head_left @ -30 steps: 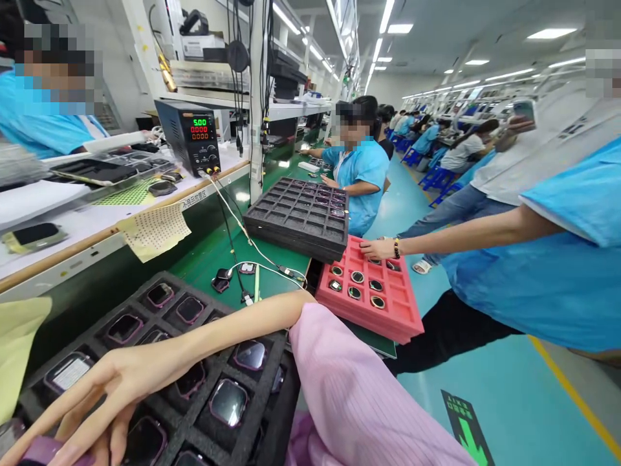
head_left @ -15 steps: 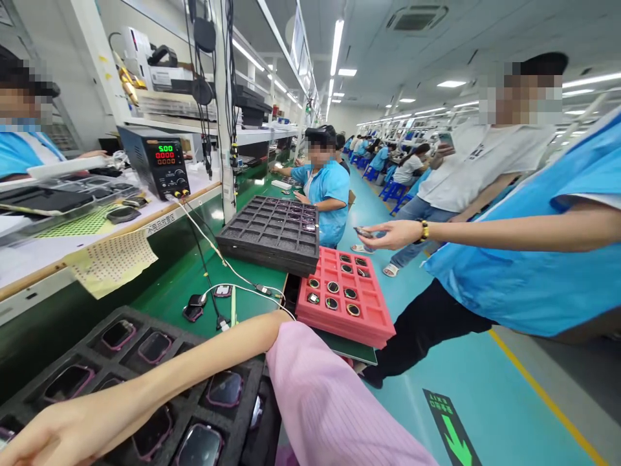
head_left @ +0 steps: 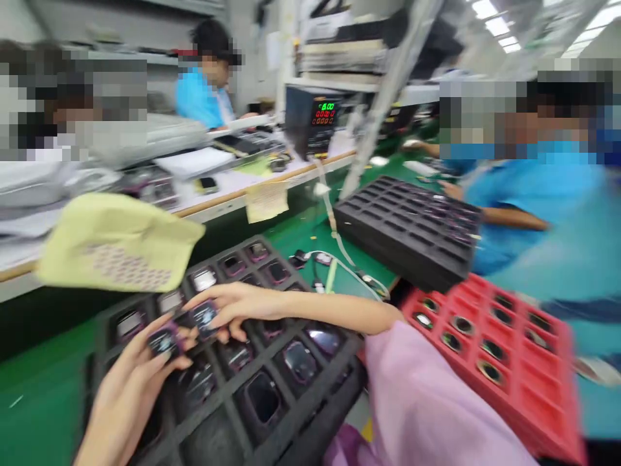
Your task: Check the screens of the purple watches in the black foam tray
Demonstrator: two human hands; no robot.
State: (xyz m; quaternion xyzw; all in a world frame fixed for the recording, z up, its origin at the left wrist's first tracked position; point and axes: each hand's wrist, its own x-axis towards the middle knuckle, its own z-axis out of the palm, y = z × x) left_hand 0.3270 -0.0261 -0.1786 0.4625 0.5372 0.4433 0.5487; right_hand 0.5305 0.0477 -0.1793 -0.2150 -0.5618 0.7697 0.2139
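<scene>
My left hand [head_left: 140, 369] holds a smartwatch body [head_left: 162, 344] with a lit screen and a purple rim, its thumb on the glass. Close beside it, my right hand [head_left: 242, 310] grips a second smartwatch body [head_left: 204, 318] between thumb and fingers. Both are without straps. The two watches are side by side, slightly blurred. Beneath my hands lies a black foam tray [head_left: 295, 440] with many square pockets, several holding watch bodies like this dark-screened one [head_left: 262, 396]. My hands and forearms hide some pockets.
A red foam tray [head_left: 565, 414] with round watch parts stands at right. Behind it is a stacked black tray [head_left: 373, 243]. Cables and small parts lie on the green bench [head_left: 349, 278]. A power supply [head_left: 310, 123] stands on the shelf. Co-workers in blue sit behind.
The view has swung left and down. My left hand has come into view. Both hands now show watches held over the tray. The standing person at right is out of view.
</scene>
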